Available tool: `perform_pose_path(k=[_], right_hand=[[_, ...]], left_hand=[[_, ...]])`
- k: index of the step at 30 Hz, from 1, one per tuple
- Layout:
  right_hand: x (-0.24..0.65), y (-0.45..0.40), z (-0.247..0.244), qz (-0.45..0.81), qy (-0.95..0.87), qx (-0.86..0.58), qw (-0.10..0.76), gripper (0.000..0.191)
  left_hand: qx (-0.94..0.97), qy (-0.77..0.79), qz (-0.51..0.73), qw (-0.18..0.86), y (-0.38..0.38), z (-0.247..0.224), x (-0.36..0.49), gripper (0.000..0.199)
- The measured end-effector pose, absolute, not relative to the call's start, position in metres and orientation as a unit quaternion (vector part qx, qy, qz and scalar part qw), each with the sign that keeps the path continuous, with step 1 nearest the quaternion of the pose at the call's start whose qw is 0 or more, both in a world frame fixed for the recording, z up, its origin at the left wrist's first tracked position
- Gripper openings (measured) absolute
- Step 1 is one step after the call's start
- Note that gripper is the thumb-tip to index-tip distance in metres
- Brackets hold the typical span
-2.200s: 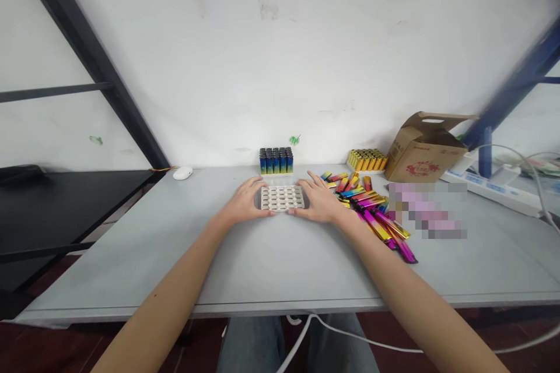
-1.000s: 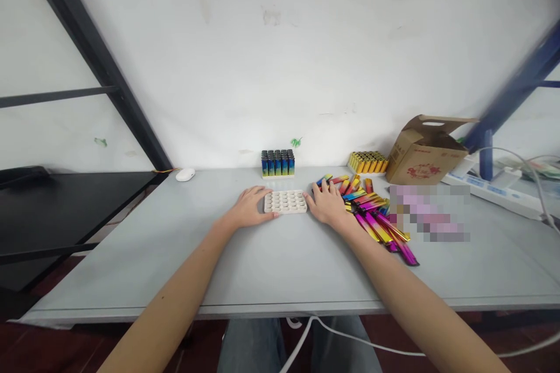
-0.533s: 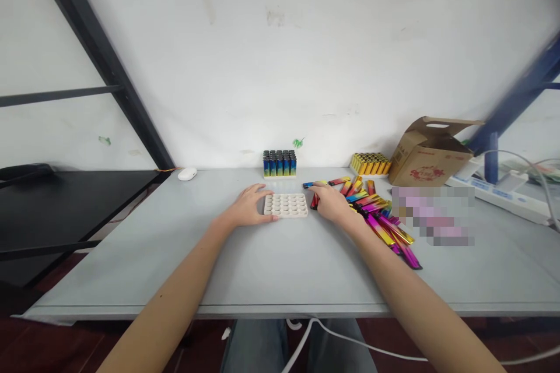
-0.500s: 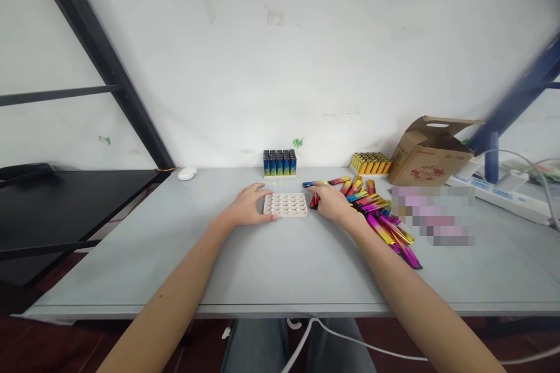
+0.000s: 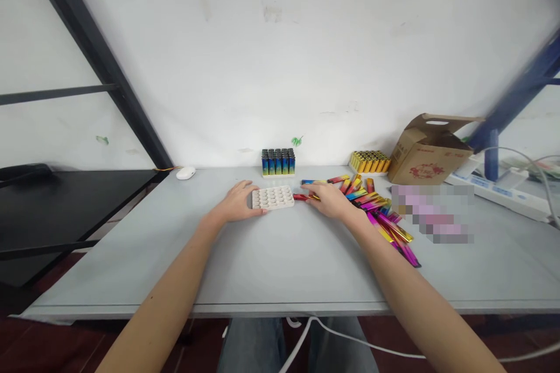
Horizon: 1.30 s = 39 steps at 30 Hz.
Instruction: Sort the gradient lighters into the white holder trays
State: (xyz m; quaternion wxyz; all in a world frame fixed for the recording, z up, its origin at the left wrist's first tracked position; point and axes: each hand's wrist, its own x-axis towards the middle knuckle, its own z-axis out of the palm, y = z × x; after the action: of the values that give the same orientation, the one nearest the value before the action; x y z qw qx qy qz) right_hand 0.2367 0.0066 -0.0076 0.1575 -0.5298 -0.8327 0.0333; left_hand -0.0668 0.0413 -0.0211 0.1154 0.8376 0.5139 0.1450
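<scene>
My left hand [image 5: 238, 203] is closed round the left end of a white tray [image 5: 273, 198], thumb on the near side and fingers on the far side. Rows of round holes cover the tray, and no lighter stands in it. My right hand [image 5: 328, 199] pinches a shiny red lighter [image 5: 300, 197] that points left, its end close to the tray's right edge; whether they touch I cannot tell. Beyond that hand lies a blue-and-yellow lighter [image 5: 309, 181]. Loose lighters in metallic purple, yellow, red and blue form a pile [image 5: 385, 221] right of my right hand.
Against the wall, blue-green lighters [image 5: 279, 162] stand in rows in a white tray. Upright yellow-orange cylinders [image 5: 370, 162] fill another tray beside an open cardboard box [image 5: 426, 157]. A white power strip [image 5: 503, 192] is at the right, a small white case [image 5: 186, 173] at the left.
The tray has shifted left and turned slightly with my left hand. My right hand has moved a little left, and the red lighter in it now points toward the tray.
</scene>
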Motion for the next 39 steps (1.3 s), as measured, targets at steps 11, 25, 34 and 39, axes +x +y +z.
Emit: perform_pose_path(k=[11, 25, 34, 39], right_hand=[[0.234, 0.012, -0.018, 0.08, -0.812, -0.544, 0.194, 0.032], [0.208, 0.001, 0.006, 0.624, -0.503, -0.321, 0.504, 0.019], [0.202, 0.002, 0.006, 0.741, -0.371, -0.284, 0.482, 0.041], [0.2, 0.0, 0.004, 0.739, -0.371, -0.279, 0.488, 0.039]], left_hand=[[0.836, 0.517, 0.156, 0.098, 0.046, -0.018, -0.074, 0.073], [0.88, 0.427, 0.186, 0.092, 0.031, -0.033, -0.029, 0.069], [0.884, 0.417, 0.194, 0.08, 0.031, -0.035, -0.03, 0.067], [0.877, 0.434, 0.194, 0.077, 0.033, -0.036, -0.03, 0.071]])
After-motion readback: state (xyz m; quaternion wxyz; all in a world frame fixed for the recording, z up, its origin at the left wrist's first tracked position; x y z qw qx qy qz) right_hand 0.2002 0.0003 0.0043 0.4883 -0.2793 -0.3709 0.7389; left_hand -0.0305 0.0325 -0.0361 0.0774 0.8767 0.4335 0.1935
